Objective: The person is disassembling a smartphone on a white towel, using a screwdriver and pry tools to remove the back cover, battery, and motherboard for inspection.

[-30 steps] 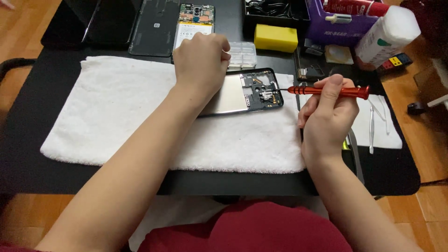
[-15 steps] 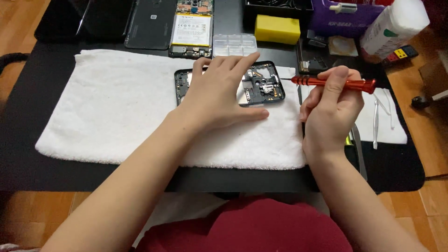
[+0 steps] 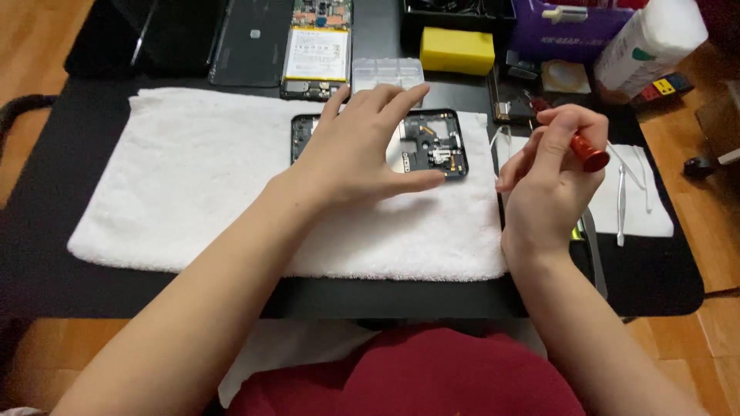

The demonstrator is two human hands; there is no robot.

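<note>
An opened phone frame (image 3: 435,146) with bare circuit parts lies on a white towel (image 3: 193,177). My left hand (image 3: 358,150) rests flat on the frame's left half, fingers spread, thumb along its near edge. My right hand (image 3: 551,173) hovers just right of the towel, shut on a red screwdriver (image 3: 586,150) whose handle points right and whose tip is hidden by my fingers.
At the back lie a phone back cover (image 3: 250,38), a second opened phone with a battery (image 3: 316,50), a clear parts tray (image 3: 385,73) and a yellow block (image 3: 456,50). A white bottle (image 3: 647,42), a purple box (image 3: 566,27) and metal tweezers (image 3: 620,204) on a white cloth sit at the right.
My left hand came down from behind the phone frame onto it and slid with it. My right hand turned the red screwdriver from lying level to pointing away, nearer the frame.
</note>
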